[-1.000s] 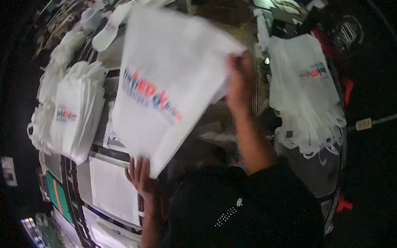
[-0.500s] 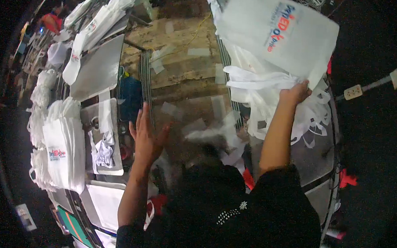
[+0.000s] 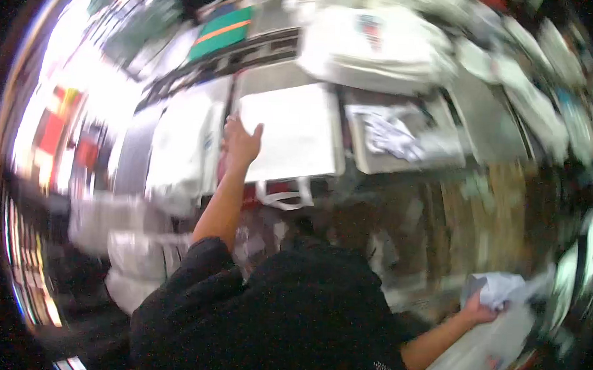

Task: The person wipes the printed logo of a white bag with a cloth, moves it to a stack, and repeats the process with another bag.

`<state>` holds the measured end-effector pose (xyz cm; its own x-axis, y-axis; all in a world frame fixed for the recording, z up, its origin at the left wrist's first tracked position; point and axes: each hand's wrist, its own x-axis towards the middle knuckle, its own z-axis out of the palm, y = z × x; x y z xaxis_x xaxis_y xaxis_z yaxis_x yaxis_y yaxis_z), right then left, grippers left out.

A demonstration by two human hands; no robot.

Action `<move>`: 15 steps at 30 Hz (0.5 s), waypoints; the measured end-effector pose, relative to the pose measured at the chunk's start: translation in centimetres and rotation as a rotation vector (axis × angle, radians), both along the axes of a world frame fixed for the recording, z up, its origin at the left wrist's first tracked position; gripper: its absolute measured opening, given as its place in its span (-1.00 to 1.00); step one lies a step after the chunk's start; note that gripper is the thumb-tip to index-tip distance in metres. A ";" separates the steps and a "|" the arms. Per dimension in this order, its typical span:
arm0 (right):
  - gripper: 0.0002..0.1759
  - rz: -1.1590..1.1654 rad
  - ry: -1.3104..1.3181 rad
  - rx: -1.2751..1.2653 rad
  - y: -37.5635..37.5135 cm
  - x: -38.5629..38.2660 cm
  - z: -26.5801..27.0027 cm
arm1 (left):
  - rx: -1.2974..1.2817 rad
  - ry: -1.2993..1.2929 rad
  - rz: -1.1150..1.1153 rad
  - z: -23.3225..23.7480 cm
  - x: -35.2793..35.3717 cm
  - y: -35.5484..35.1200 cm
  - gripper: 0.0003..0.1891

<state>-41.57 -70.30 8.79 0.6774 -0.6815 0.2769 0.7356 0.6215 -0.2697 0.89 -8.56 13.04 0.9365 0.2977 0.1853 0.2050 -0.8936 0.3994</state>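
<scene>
My left hand [image 3: 243, 145] reaches forward with its thumb and fingers apart, at the left edge of a plain white tote bag [image 3: 291, 133]. That bag lies flat on a grey board, its looped handle hanging over the near edge. Low on the right, my right hand [image 3: 481, 312] is closed around a white printed tote bag [image 3: 481, 355], which hangs down beside my arm. A bunched white piece of fabric [image 3: 497, 288] sticks up over the same hand. Motion blur softens the print on the hanging bag.
Crumpled white cloth [image 3: 394, 138] lies on the neighbouring board. Behind are a thick stack of printed white bags [image 3: 375, 46] and a green panel with an orange stripe [image 3: 222, 33]. More white bags [image 3: 182, 140] lie left. Wooden flooring [image 3: 467, 222] shows between the tables.
The view has swung left to the other row of boards. My right hand has carried the printed bag away from the pile; my left hand has reached out to the plain bag.
</scene>
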 end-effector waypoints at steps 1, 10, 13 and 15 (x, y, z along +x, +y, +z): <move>-0.42 -0.516 0.556 0.414 6.0 8.8 10.1 | -0.056 0.025 0.133 0.5 -0.3 2.0 -0.08; -0.48 0.038 0.441 -0.284 15.7 31.9 8.3 | 0.338 0.030 0.439 -3.7 -6.7 22.8 0.01; -0.70 0.490 0.892 -0.035 30.9 38.0 6.5 | 0.263 0.334 0.289 -11.0 -6.4 28.2 -0.11; -0.75 1.316 0.435 0.092 36.5 40.3 0.3 | 0.371 0.237 0.293 -7.8 -6.6 26.0 -0.34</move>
